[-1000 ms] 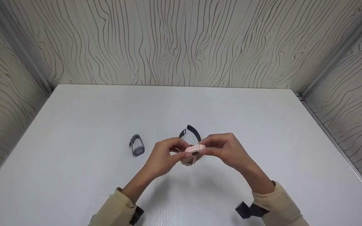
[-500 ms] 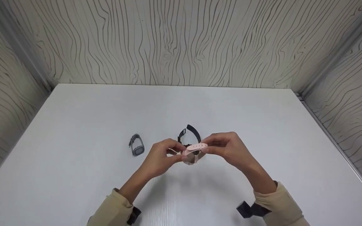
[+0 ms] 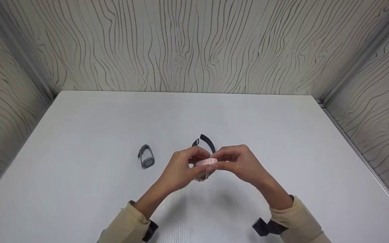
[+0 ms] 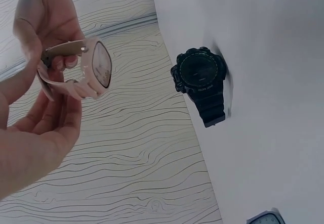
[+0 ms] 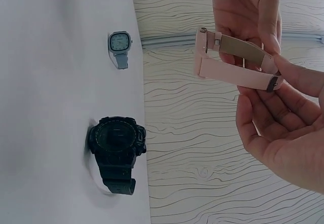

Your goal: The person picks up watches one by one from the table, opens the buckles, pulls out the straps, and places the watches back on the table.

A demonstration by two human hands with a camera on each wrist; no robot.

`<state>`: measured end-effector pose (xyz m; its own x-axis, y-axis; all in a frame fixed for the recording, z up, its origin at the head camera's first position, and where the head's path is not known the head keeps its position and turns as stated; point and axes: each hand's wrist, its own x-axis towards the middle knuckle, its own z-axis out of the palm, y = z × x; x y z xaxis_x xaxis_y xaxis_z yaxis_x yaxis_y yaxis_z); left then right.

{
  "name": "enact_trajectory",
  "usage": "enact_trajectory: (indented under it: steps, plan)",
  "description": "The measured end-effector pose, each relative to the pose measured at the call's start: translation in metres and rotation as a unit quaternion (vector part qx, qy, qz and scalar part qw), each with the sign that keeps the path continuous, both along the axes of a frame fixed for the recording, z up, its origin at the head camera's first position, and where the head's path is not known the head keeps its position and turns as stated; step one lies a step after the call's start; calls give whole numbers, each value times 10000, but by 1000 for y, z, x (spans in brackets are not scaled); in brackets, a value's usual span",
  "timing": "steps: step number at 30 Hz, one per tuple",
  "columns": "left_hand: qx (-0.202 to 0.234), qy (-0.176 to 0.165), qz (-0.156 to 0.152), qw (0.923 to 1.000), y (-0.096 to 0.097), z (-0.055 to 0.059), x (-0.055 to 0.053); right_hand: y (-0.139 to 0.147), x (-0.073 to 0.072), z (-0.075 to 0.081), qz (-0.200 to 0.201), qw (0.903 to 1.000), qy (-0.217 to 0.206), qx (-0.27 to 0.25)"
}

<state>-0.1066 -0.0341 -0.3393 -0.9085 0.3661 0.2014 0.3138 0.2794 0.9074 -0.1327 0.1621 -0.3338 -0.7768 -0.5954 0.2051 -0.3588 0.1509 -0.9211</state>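
Observation:
A pink wristwatch (image 4: 95, 71) is held up in the air between both hands. Its strap forms a loop, and the dark metal buckle (image 5: 273, 83) shows at the strap's far end in the right wrist view. My left hand (image 3: 178, 169) pinches the strap from the left. From the right, my right hand (image 3: 241, 162) pinches the same strap near the buckle, the two hands' fingertips nearly meeting. In the head view the fingers partly cover the watch case.
Just beyond the hands a black wristwatch (image 5: 116, 138) lies on the white table (image 3: 79, 135), partly hidden in the head view. A grey wristwatch (image 3: 148, 162) with a square case lies left of the hands. Wood-patterned walls (image 3: 181, 44) enclose the table.
Half a second ago the hands were further apart with more of the pink strap exposed. Since then they have drawn together, the left moving right and the right moving slightly left.

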Motion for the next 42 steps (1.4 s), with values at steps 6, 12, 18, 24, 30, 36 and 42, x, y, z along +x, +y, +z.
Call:
enact_trajectory:
  steps: [6,12,18,24,30,36,42]
  plan:
    - [-4,-93,68,9999,0,-1,-1,1,1,1,-136,9998,-111,75]
    - [-17,-171,95,9998,-2,-1,-1,1,-1,2,-26,9999,0,104]
    - [-78,-99,84,9999,-2,-2,0,-1,0,3,20,9994,270,221]
    - [-120,-112,14,9999,-2,0,1,-1,1,4,-80,9991,385,144]
    - [-185,93,14,9998,-2,0,3,1,1,4,-103,9991,356,209]
    - [-220,161,62,9996,-1,1,3,0,2,6,24,9973,527,508]
    - [-241,156,165,9995,2,4,3,-4,3,11,-15,9936,821,775]
